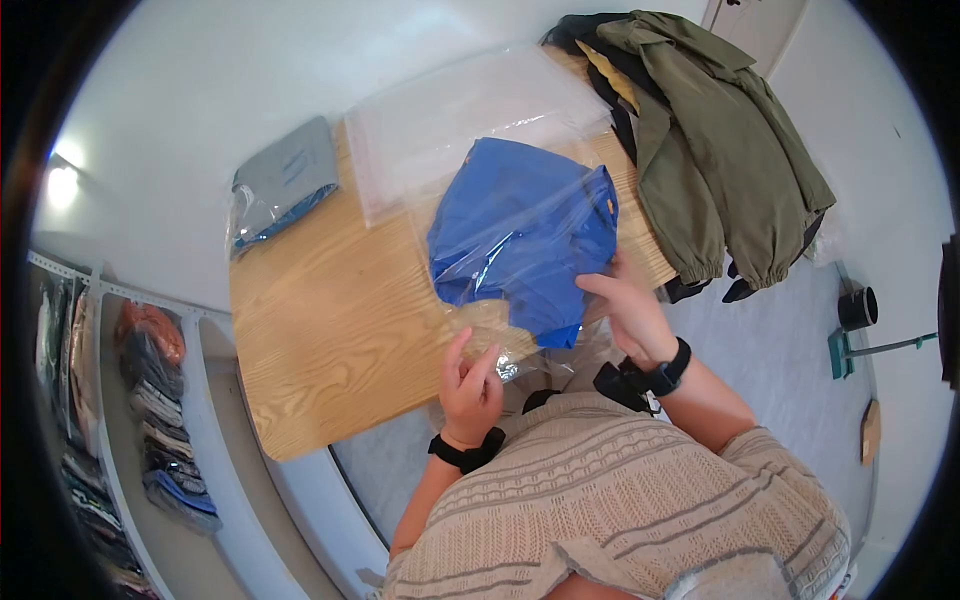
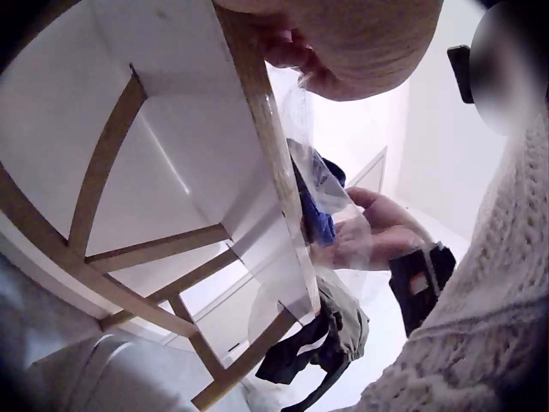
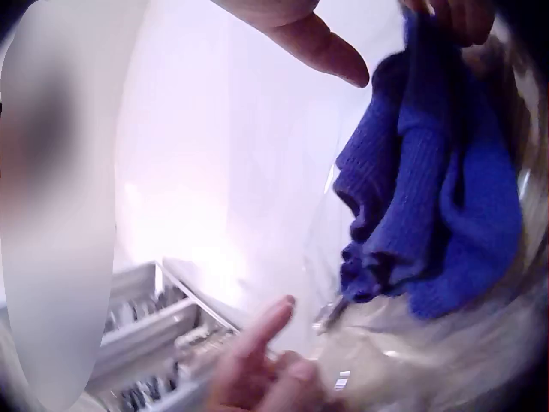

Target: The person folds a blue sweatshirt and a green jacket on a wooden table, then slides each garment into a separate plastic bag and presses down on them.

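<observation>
A folded blue garment [image 1: 525, 230] with ribbed edges lies at the front of the table, partly inside a clear plastic bag [image 1: 480, 260]. My right hand [image 1: 635, 315] grips its near right side, the thumb lying over it in the head view. In the right wrist view the blue garment [image 3: 420, 180] drapes beneath the fingertips [image 3: 463, 19], with the thumb set apart. Beside the bag's near edge is my left hand [image 1: 470, 400], index finger extended and the others loosely bent. The left wrist view shows clear plastic [image 2: 296, 112] close to that hand.
A stack of clear bags [image 1: 450, 110] lies along the back of the wooden table [image 1: 320, 330]. To its left sits a bagged grey garment [image 1: 285, 175]. Olive clothing [image 1: 700, 150] hangs over the right edge. Shelves [image 1: 110, 400] of packed clothes stand at left.
</observation>
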Demonstrator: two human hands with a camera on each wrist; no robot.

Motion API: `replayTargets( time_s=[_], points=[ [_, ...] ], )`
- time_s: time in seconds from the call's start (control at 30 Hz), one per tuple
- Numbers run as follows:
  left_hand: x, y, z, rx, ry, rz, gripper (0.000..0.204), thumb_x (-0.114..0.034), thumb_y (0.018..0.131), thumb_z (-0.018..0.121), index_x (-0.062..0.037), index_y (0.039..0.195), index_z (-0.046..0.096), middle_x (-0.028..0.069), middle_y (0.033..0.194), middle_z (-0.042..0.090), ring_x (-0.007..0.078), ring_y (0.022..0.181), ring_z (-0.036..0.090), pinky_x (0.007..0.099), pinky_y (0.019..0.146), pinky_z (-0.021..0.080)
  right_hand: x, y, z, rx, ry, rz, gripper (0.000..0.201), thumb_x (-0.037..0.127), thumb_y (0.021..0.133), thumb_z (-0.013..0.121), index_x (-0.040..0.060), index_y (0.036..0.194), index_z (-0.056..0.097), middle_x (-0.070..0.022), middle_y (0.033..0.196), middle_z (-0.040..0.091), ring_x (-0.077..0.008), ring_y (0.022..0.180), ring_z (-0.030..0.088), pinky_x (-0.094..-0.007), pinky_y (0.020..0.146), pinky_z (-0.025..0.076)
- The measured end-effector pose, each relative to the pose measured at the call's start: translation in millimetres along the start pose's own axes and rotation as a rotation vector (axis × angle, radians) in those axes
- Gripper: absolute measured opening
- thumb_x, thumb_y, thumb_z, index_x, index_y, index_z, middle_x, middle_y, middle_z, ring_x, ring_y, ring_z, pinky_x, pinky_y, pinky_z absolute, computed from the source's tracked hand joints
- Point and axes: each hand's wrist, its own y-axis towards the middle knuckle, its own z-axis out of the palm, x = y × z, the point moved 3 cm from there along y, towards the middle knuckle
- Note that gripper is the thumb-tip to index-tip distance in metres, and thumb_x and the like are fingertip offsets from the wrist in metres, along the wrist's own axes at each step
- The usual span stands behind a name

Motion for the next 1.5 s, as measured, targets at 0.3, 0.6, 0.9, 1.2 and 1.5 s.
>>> replayTargets(
  time_s=[0.3, 0.6, 0.9, 1.2, 1.5],
  points=[
    [3, -6, 1, -0.047, -0.068, 0.117, 0.036, 0.014, 0.069, 0.057, -0.0032, 0.099, 0.068, 0.0180, 0.120, 0.053, 0.0145, 0.062, 0.048, 0.0241, 0.052, 0.041, 8, -1, 54, 0.541, -1.066, -0.627, 0.030, 0.006, 0.078, 0.059, 0.0081, 0.108, 0.064, -0.0159, 0.136, 0.045, -0.0294, 0.128, 0.039, -0.0425, 0.105, 0.030],
    [-3, 0, -4, -0.029, -0.045, 0.116, 0.033, 0.015, 0.066, 0.056, -0.0016, 0.093, 0.068, 0.0182, 0.116, 0.055, 0.0166, 0.065, 0.049, 0.0250, 0.056, 0.041, -28, 17, 112, 0.708, -1.740, -0.674, 0.045, 0.021, 0.082, 0.057, 0.0217, 0.128, 0.056, -0.0197, 0.147, 0.028, -0.0406, 0.134, 0.028, -0.0586, 0.102, 0.028],
    [-2, 3, -4, -0.043, -0.049, 0.109, 0.033, 0.013, 0.070, 0.057, -0.0005, 0.098, 0.067, 0.0173, 0.115, 0.056, 0.0167, 0.063, 0.049, 0.0260, 0.057, 0.043, -36, 39, 133, 0.273, -1.830, -0.567, 0.062, 0.026, 0.085, 0.054, 0.0097, 0.141, 0.035, -0.0245, 0.144, 0.032, -0.0384, 0.132, 0.032, -0.0505, 0.101, 0.030],
    [-5, -3, -2, -0.057, -0.076, -0.093, 0.028, 0.010, 0.071, 0.057, 0.0003, 0.095, 0.067, 0.0178, 0.116, 0.055, 0.0208, 0.071, 0.053, 0.0291, 0.067, 0.044, -11, -4, 36, -0.089, -1.244, -0.660, 0.055, 0.020, 0.084, 0.060, -0.0014, 0.132, 0.040, -0.0296, 0.139, 0.032, -0.0418, 0.130, 0.031, -0.0496, 0.107, 0.026],
    [-71, 23, 43, 0.565, -0.005, 0.343, 0.056, -0.007, 0.069, 0.068, 0.0068, 0.121, 0.049, 0.0194, 0.120, 0.054, 0.0331, 0.114, 0.051, 0.0417, 0.098, 0.041, -5, 21, -7, -0.178, -0.072, -0.108, 0.064, 0.021, 0.086, 0.064, -0.0043, 0.135, 0.032, -0.0120, 0.125, 0.049, -0.0179, 0.109, 0.048, -0.0285, 0.091, 0.038]
  ],
)
